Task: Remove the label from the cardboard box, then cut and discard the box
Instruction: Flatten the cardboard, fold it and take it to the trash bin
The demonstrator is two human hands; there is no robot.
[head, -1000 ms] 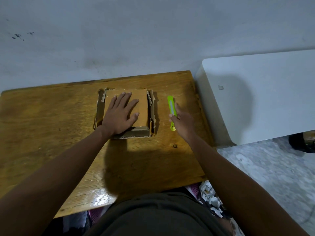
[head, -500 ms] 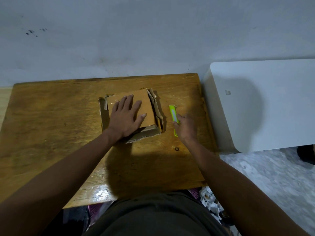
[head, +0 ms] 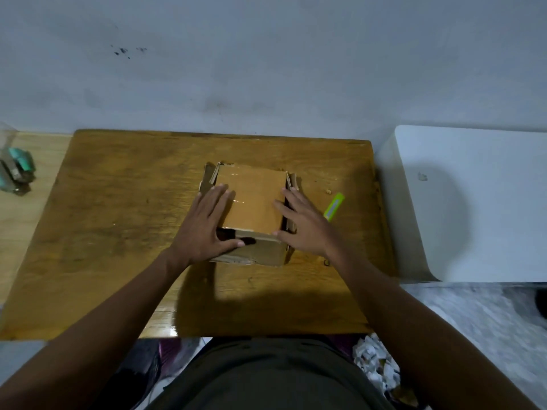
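Centre of the frame, on the brown varnished wooden desk (head: 118, 232): small brown cardboard box (head: 251, 202), flaps torn and ragged, top panel glossy with tape. Left hand (head: 207, 229) lies flat on the box's left edge, fingers straight and spread, gripping nothing. Right hand (head: 302, 223) lies likewise flat on the right edge, fingers extended, nothing held.

Bright green utility knife (head: 334, 209) rests on the desk just right of the right hand, long axis running diagonally toward upper right, near end partly behind the fingers. Right hand is plainly the nearer one; nothing lies between.

No label visible on the top panel. Judgement: cutting comes next, and it needs the knife picked up.

Left edge: clear container with teal items (head: 16, 170). Right: white rounded furniture top (head: 473, 202). Lower right: crumpled white paper (head: 373, 359) on the floor.
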